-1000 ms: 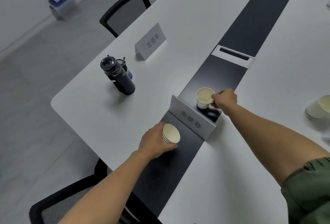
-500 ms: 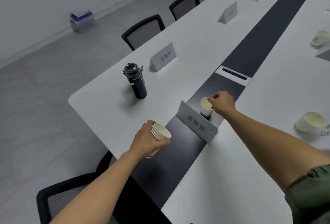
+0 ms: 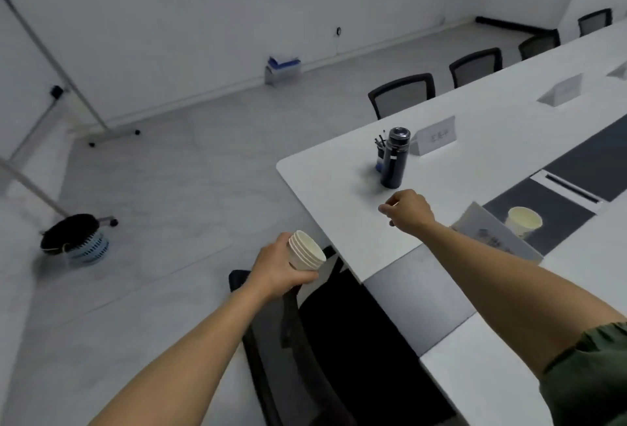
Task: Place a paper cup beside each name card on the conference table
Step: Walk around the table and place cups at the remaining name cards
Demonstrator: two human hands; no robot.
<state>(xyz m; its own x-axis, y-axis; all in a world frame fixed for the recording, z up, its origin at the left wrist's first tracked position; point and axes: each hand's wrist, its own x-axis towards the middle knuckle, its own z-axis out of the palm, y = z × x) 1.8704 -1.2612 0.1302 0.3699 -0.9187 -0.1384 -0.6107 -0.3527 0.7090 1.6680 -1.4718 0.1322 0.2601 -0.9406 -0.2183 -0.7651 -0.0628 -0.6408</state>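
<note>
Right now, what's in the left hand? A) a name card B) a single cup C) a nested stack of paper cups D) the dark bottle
C: the left hand grips a stack of paper cups, several rims showing one inside another, held off the table's end over the chair.

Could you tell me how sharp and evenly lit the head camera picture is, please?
Head view: dim, flat, greyish light with only soft shadows, as under the dark bottle; motion blur smears the nearest name card so its print is unreadable; wide-angle distortion bows the table edge; the cup stack in the left hand stays fairly crisp.
</note>
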